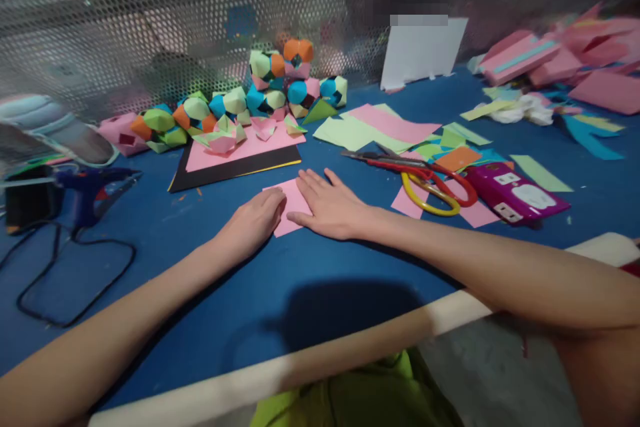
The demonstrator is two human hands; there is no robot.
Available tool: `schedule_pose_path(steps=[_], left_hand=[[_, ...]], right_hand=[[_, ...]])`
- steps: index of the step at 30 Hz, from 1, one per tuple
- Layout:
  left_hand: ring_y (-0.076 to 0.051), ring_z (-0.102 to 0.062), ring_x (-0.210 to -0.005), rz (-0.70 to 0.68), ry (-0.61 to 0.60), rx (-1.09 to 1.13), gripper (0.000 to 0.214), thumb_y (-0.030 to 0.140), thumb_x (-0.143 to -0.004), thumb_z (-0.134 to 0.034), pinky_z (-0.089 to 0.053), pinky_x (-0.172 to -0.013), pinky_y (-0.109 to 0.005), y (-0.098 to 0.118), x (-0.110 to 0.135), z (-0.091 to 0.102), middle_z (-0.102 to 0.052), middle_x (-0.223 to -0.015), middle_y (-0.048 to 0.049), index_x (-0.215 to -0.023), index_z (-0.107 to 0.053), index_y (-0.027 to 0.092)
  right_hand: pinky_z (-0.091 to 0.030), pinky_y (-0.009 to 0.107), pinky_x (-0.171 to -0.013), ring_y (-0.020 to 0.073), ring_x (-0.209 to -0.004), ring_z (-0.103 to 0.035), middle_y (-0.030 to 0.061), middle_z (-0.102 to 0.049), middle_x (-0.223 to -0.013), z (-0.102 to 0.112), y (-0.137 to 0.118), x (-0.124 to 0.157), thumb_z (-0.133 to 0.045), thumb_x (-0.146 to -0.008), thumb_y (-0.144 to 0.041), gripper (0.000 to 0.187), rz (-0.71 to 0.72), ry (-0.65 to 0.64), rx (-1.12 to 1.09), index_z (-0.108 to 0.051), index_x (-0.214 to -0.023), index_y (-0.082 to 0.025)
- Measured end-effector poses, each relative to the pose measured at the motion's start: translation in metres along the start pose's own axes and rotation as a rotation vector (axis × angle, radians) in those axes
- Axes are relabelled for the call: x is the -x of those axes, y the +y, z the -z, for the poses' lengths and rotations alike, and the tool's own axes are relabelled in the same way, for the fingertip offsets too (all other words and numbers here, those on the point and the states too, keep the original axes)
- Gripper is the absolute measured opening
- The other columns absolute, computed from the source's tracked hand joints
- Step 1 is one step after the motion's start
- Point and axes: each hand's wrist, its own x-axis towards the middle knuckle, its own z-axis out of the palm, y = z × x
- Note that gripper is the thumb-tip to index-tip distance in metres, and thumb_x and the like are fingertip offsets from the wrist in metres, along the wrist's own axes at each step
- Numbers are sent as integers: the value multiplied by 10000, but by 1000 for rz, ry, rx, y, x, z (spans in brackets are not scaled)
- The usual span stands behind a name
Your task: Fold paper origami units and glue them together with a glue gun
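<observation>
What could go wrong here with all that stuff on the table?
The pink paper could slip or crease crookedly if the left hand or right hand shifts on it. The right arm might bump the scissors lying just beyond it. The left arm could catch the looped cord and tug the glue gun.

Left hand, right hand on pink paper.

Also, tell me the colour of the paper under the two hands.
The paper is pink, best seen between the hands in the head view.
</observation>
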Motion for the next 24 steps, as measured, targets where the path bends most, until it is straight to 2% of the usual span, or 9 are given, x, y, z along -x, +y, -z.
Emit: schedule_pose_path(steps=[6, 9, 12, 17, 20, 24], left_hand=[[-196, -619, -918, 19, -51, 2, 214, 192, -941, -337, -506, -784, -319, 2, -2, 4, -649, -995, -108, -1002, -537, 145], [-203, -610, -949, 32, -89, 19, 263, 224, -950, -306, -501, -806, -328, 5, -3, 9, -643, -1043, -121, -1066, -525, 138], [-215, -591, -1006, 42, -133, 35, 324, 313, -967, -282, -483, -868, -354, 9, -4, 15, -625, -1110, -128, -1100, -521, 138], [-257, -559, -1099, 36, -157, 7, 464, 493, -936, -336, -472, -908, -384, 11, -4, 16, -576, -1232, -156, -1145, -525, 124], [-267, -527, -1173, 18, -144, -2, 511, 504, -938, -321, -447, -962, -410, 9, -2, 13, -541, -1300, -170, -1207, -509, 113], [-273, -493, -1232, 1, -121, -7, 537, 498, -940, -326, -408, -1018, -439, 6, -1, 9, -529, -1329, -182, -1255, -491, 96]], right_hand=[[-58, 521, -1146, 301, -1429, -114, 204, -159, -1531, 4, 5, 0, -235, -898, -611, 822, 6, -27, -72, -231, -1453, -6], [-70, 534, -1141, 269, -1436, -88, 167, -133, -1544, 7, 13, 0, -160, -953, -473, 664, 21, -94, -143, -231, -1463, -52], [-79, 529, -1141, 265, -1435, -88, 167, -125, -1546, 5, 25, 0, -199, -962, -372, 594, 124, -85, -117, -227, -1463, -54], [-68, 566, -1127, 290, -1434, -73, 166, -103, -1550, 3, 40, -2, -211, -952, -485, 669, 264, -89, -80, -182, -1476, -70], [-7, 590, -1119, 304, -1434, -60, 163, -83, -1549, 6, 42, -1, -238, -926, -559, 749, 263, -125, -49, -166, -1477, -56], [52, 584, -1118, 300, -1431, -104, 148, -120, -1544, 9, 43, 2, -260, -890, -631, 801, 210, -100, -2, -197, -1477, -89]])
